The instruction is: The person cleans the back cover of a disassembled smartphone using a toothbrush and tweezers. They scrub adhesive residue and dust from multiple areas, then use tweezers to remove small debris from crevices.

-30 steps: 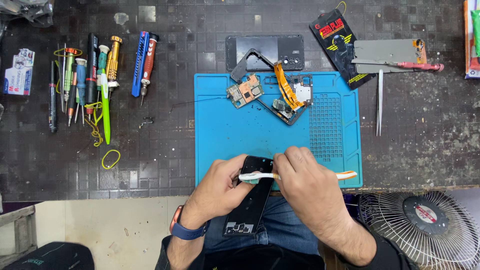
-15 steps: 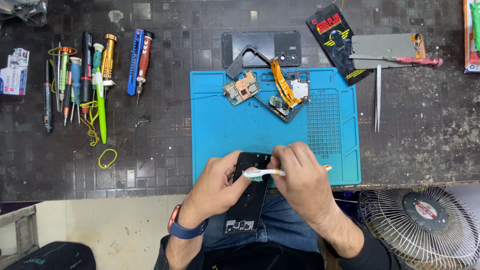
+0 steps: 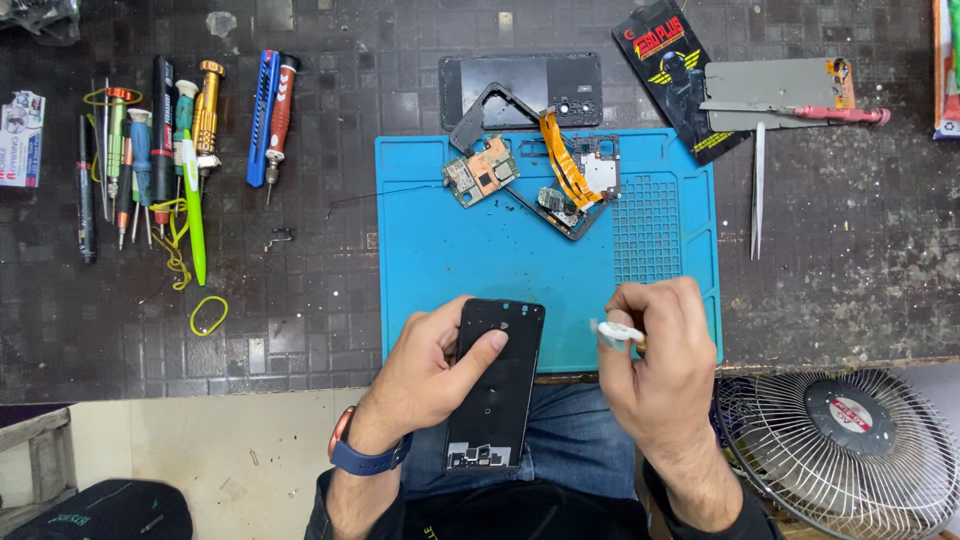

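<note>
Now a phone frame is held over a blue repair mat.
Screwdrivers [image 3: 165, 150] lie far left; the left hand [image 3: 425, 375] grips the phone frame [image 3: 497, 385] at the mat [image 3: 480, 270] edge; the right hand [image 3: 655, 365], lifted off it since earlier, pinches a white brush [image 3: 618, 333].

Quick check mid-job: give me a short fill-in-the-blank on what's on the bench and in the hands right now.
1. The left hand holds a black phone frame over the edge of the ____ mat.
2. The right hand grips a ____ toothbrush.
3. The circuit board lies on the mat's ____ half.

Missing words: blue; white; far
</note>
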